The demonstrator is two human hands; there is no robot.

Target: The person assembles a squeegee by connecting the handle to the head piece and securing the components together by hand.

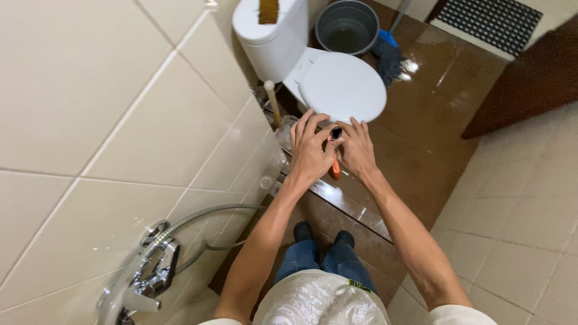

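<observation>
Over the toilet [343,84], I had both hands together, left hand [310,150] and right hand [356,150] pinching an orange-handled tool [335,168] upright between them, steadying its dark tip.

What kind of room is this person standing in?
A bathroom, almost certainly. A white toilet with its lid shut stands by the tiled wall, a chrome tap with a shower hose is fixed to the tiles, and a grey bucket sits on the wet brown floor.

The wet brown floor [421,138] carried a white toilet [337,84], a grey bucket [347,27], a blue mop [388,57] and a dark mat [490,21].
</observation>
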